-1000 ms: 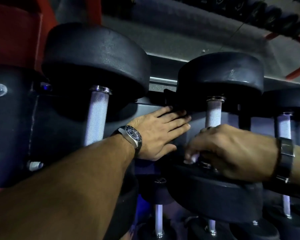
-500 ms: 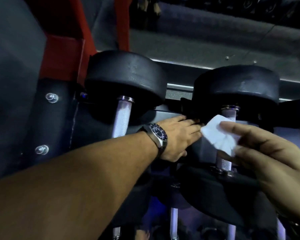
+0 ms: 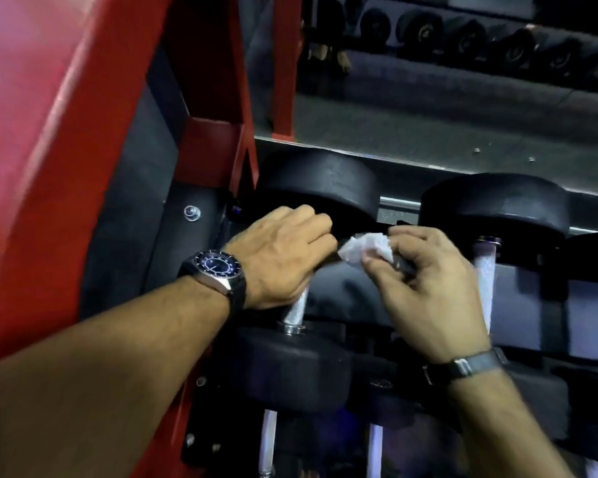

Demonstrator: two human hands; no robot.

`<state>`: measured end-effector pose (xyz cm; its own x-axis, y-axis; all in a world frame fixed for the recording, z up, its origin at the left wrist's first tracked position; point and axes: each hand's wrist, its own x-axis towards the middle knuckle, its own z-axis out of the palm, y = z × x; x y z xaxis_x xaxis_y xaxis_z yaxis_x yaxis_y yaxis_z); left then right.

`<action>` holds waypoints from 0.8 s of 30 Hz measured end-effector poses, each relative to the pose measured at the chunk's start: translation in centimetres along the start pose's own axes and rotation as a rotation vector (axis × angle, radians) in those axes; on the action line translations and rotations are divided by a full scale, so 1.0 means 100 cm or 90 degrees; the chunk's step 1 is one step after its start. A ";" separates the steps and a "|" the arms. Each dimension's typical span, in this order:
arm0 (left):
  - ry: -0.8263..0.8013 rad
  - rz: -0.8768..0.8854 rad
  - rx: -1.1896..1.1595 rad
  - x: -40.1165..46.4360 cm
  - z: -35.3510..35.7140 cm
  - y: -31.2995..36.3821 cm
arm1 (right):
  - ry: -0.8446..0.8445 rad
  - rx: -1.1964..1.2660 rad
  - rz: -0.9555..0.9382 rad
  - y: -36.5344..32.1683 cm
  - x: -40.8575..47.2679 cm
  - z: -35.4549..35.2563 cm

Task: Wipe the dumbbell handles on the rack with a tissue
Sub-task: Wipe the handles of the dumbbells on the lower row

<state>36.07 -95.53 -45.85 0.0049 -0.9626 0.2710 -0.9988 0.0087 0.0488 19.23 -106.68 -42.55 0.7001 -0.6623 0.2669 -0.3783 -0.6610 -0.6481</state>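
Two black dumbbells lie on the rack's top shelf, each with a knurled silver handle. My left hand (image 3: 280, 257) grips the handle of the left dumbbell (image 3: 296, 310), fingers curled round its upper part. Just right of it, my right hand (image 3: 425, 291) pinches a crumpled white tissue (image 3: 365, 251) between thumb and fingers, close to the left hand's fingertips. The handle of the right dumbbell (image 3: 484, 267) shows beyond my right hand, partly hidden by it.
A red rack upright (image 3: 66, 150) fills the left side, with a bolted black side plate (image 3: 187, 229). More dumbbell handles (image 3: 268, 439) stand on the lower shelf. A mirror behind reflects a row of dumbbells (image 3: 463, 36).
My left hand left the flat spot between the dumbbells and closed round the left handle. My right hand lifted the tissue off the right handle and carried it leftwards. The view swung left.
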 end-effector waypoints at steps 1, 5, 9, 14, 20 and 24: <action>0.021 -0.031 0.007 -0.006 0.000 -0.002 | 0.001 0.010 -0.008 -0.004 0.003 0.006; 0.048 -0.308 -0.015 -0.041 0.016 -0.014 | 0.037 0.041 -0.048 -0.013 0.014 0.024; -0.141 -0.394 0.001 -0.060 0.043 -0.027 | 0.047 -0.001 -0.114 -0.001 0.023 0.040; -0.187 -0.222 0.045 -0.061 0.061 -0.039 | 0.020 -0.029 -0.211 0.005 0.023 0.059; -0.177 -0.200 0.078 -0.075 0.079 -0.043 | -0.113 -0.067 -0.239 0.012 0.009 0.075; -0.155 -0.192 0.103 -0.079 0.088 -0.045 | -0.099 -0.073 -0.204 0.013 0.017 0.074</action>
<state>40.10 -90.36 -56.70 0.3060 -0.9515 0.0311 -0.9493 -0.3074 -0.0660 24.39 -106.08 -48.25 0.8739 -0.3605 0.3262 -0.1851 -0.8671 -0.4625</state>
